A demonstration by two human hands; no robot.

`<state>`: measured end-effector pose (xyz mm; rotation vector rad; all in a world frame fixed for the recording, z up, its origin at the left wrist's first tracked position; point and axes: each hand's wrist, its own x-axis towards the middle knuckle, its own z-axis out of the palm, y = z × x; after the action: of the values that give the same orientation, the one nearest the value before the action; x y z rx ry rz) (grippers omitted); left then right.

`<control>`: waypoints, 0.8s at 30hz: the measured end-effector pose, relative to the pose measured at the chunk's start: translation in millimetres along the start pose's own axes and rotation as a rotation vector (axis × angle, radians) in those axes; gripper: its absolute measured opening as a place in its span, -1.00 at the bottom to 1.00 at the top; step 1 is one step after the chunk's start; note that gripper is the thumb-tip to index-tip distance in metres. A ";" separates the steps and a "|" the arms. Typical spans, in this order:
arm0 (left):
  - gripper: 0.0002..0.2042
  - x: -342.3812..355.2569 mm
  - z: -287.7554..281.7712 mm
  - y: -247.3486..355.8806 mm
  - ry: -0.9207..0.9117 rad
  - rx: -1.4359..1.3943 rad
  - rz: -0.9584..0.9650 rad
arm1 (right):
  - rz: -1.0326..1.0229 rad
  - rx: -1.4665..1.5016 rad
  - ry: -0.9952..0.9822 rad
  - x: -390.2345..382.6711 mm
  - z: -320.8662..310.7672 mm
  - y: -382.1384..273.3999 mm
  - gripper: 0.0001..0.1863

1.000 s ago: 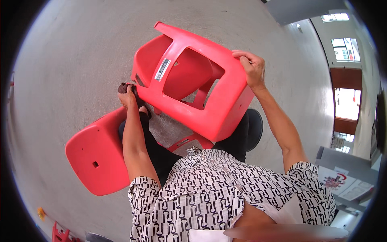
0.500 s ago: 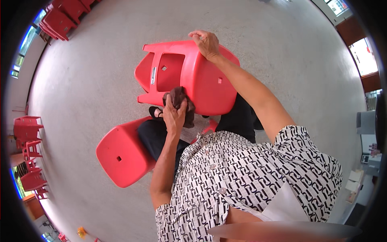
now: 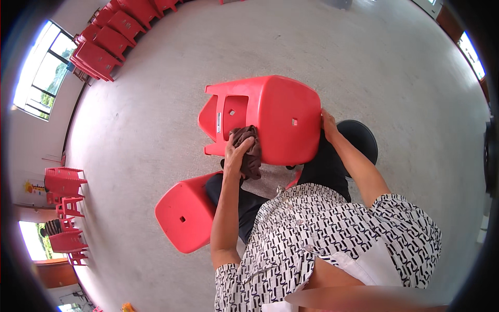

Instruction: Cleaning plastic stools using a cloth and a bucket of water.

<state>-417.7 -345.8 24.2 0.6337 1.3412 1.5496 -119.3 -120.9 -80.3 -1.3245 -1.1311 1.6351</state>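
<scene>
In front of my legs a red plastic stool (image 3: pixel 291 104) is tipped on its side, its seat toward me and its legs pointing left. My left hand (image 3: pixel 237 156) is closed on a crumpled dark brown cloth (image 3: pixel 250 158), which lies against the stool's near side, beside the opening between the legs. My right hand (image 3: pixel 328 125) grips the right edge of the seat; its fingertips are partly hidden behind the rim. Next to my left leg is a second red stool (image 3: pixel 182 229), with a small hole in its seat.
A round black object (image 3: pixel 359 145) stands on the grey floor (image 3: pixel 395 78) by my right leg. Stacks of red stools (image 3: pixel 106 44) line the far left wall under a window (image 3: pixel 44 67). More red stools (image 3: pixel 65 182) stand along the left wall.
My right hand has moved from the stool's far edge to the right edge of its seat. The left hand still holds the cloth against the stool. The whole view has shifted.
</scene>
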 end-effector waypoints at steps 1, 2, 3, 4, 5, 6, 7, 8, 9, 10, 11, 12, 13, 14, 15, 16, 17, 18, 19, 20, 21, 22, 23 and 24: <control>-0.48 5.4 0.8 4.8 -0.034 0.019 -0.063 | -0.008 0.005 -0.008 0.1 1.0 -6.3 -0.37; -0.56 8.8 -0.6 10.3 -0.070 0.042 -0.094 | 0.035 0.041 -0.042 1.0 2.7 -13.3 -0.36; -0.56 14.2 -3.1 11.0 -0.065 0.045 -0.081 | 0.075 0.077 -0.078 2.1 4.3 -17.2 -0.35; -0.57 20.0 -6.0 12.1 -0.120 0.068 -0.134 | 0.050 0.104 -0.072 1.6 5.7 -20.0 -0.27; -0.58 25.3 -9.7 13.2 -0.173 0.091 -0.187 | 0.043 0.107 -0.087 4.7 9.3 -24.6 -0.27; -0.59 28.7 -3.8 19.4 -0.177 0.064 -0.317 | 0.115 0.182 -0.071 10.8 3.1 -24.8 -0.25; -0.59 30.1 -8.6 18.5 -0.169 0.068 -0.309 | 0.194 0.256 -0.063 13.0 2.6 -26.9 -0.22; -0.56 33.3 -16.2 12.5 -0.214 0.124 -0.284 | 0.161 0.203 -0.079 11.3 1.9 -25.7 -0.21; -0.54 36.7 -21.1 10.9 -0.263 0.178 -0.257 | 0.156 0.202 -0.086 9.0 3.2 -24.7 -0.21; -0.50 20.2 -7.0 33.8 -0.236 0.194 -0.239 | 0.100 0.180 -0.081 8.7 -5.6 -23.6 -0.25; -0.50 21.6 -7.9 27.7 -0.251 0.193 -0.239 | 0.045 0.157 -0.074 10.6 -13.8 -24.1 -0.29; -0.57 18.3 -23.6 19.3 -0.266 0.148 -0.094 | 0.048 0.154 -0.084 6.5 -8.6 -37.7 -0.29; -0.65 17.3 -44.5 6.1 -0.274 0.106 0.043 | 0.034 0.044 -0.138 -12.7 6.1 -67.8 -0.35; -0.63 23.2 -71.9 -15.8 -0.293 -0.173 -0.153 | 0.017 -0.067 -0.191 -35.4 22.9 -96.7 -0.40; -0.63 22.9 -75.1 -14.2 -0.308 -0.173 -0.171 | -0.082 -0.023 -0.197 -49.5 33.8 -117.4 -0.45; -0.61 20.5 -75.5 -6.6 -0.284 0.180 0.155 | -0.184 0.022 -0.204 -57.7 46.7 -136.8 -0.49; -0.60 18.8 -82.0 1.1 -0.246 0.530 0.491 | -0.216 0.047 -0.224 -60.0 57.9 -154.0 -0.50; -0.57 18.4 -97.1 5.0 -0.286 0.101 0.233 | -0.252 0.071 -0.254 -59.8 68.4 -173.7 -0.51; -0.57 12.2 -84.0 23.8 -0.296 0.102 0.229 | -0.252 0.074 -0.244 -62.9 74.2 -191.7 -0.51; -0.55 -2.0 -57.6 59.1 -0.283 0.386 0.305 | -0.254 0.038 -0.262 -68.3 73.0 -206.6 -0.42; -0.54 -14.3 -46.0 78.8 -0.247 0.673 0.387 | -0.255 0.002 -0.301 -67.6 74.3 -214.4 -0.32; -0.49 -17.3 -55.9 75.7 -0.250 0.662 0.345 | -0.259 0.007 -0.306 -45.1 67.4 -217.0 -0.32; -0.49 -22.1 -52.9 79.7 -0.260 0.663 0.348 | -0.433 -0.095 -0.391 -12.0 49.5 -217.7 -0.32; -0.47 -30.4 -46.3 90.9 -0.310 0.155 0.209 | -0.602 -0.197 -0.476 6.5 38.6 -213.5 -0.32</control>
<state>-474.1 -388.2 103.9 1.0937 1.1930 1.4458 -155.6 -48.8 121.2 -0.5997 -1.8015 1.4264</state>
